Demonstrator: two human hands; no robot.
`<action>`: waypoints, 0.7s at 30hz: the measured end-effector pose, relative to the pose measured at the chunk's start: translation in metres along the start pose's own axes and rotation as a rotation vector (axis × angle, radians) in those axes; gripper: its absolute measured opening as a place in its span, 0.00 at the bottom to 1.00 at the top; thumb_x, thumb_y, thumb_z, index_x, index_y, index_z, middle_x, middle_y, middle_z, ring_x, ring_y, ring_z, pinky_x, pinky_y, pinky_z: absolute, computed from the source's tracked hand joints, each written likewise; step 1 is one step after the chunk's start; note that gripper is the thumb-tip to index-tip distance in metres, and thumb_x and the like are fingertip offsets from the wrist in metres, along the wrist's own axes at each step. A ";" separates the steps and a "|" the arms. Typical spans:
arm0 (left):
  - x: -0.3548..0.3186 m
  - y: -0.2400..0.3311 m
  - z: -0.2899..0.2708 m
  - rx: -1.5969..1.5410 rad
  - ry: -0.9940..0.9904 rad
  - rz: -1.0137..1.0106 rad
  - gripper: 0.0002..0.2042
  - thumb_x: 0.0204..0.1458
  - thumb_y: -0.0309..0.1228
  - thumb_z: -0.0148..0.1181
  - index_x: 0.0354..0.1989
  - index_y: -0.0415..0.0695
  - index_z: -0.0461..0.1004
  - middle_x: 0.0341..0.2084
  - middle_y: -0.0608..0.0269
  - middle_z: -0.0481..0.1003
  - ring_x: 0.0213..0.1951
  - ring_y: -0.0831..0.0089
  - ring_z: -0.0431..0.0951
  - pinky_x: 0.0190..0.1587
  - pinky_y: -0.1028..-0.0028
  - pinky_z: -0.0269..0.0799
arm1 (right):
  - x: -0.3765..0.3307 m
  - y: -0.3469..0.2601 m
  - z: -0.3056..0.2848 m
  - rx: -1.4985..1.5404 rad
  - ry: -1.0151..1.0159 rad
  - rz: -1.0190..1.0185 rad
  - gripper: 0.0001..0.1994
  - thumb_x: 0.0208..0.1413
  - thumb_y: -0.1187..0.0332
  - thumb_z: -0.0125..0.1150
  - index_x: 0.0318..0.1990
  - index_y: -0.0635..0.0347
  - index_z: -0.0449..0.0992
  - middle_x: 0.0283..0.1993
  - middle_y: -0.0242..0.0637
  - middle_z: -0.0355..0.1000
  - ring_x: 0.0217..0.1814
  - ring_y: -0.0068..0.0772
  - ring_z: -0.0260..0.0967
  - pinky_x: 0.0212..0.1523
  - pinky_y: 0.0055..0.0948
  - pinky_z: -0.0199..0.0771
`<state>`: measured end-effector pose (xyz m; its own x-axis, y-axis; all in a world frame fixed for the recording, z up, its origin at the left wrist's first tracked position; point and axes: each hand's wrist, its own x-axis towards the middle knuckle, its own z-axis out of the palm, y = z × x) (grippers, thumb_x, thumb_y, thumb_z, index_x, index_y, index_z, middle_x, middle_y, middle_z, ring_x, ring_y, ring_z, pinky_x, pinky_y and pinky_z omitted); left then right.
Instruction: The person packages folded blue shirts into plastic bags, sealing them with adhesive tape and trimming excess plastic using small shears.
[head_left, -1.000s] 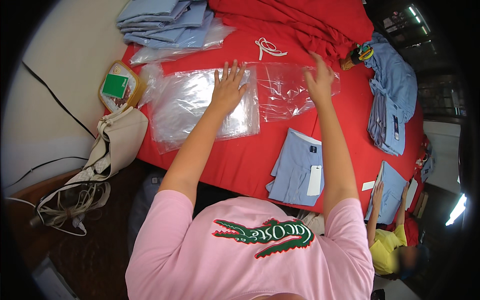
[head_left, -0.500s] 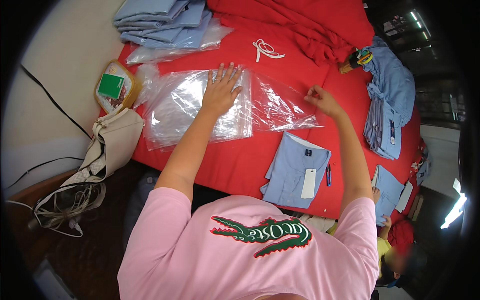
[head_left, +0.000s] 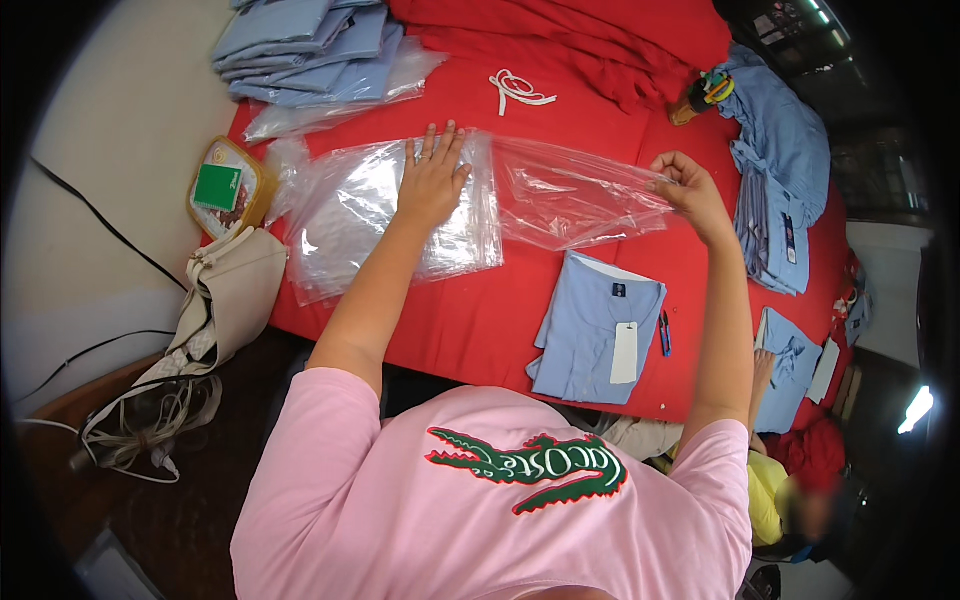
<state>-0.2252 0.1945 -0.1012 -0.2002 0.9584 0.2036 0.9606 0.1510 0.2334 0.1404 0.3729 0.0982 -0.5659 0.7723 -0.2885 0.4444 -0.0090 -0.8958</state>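
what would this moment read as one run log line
left hand: spread flat on clear plastic stack | right hand: pinching clear film at right end | blue shirt: folded on red cloth

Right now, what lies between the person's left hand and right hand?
The head view shows part of the plastic bag stack beneath the left hand, then a clear bag spanning red cloth to the right hand, which pinches its end.
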 end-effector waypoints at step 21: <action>0.019 -0.002 0.007 0.028 -0.150 -0.023 0.37 0.72 0.51 0.47 0.85 0.51 0.48 0.85 0.59 0.44 0.85 0.55 0.39 0.82 0.42 0.28 | -0.372 0.063 -0.051 0.342 0.898 -0.096 0.26 0.62 0.81 0.67 0.68 0.62 0.72 0.50 0.30 0.77 0.44 0.17 0.72 0.40 0.17 0.72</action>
<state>-0.2294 0.2138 -0.1045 -0.1928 0.9798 0.0536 0.9616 0.1778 0.2090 0.4145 0.1171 0.1666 0.2161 0.9759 0.0303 0.1172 0.0049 -0.9931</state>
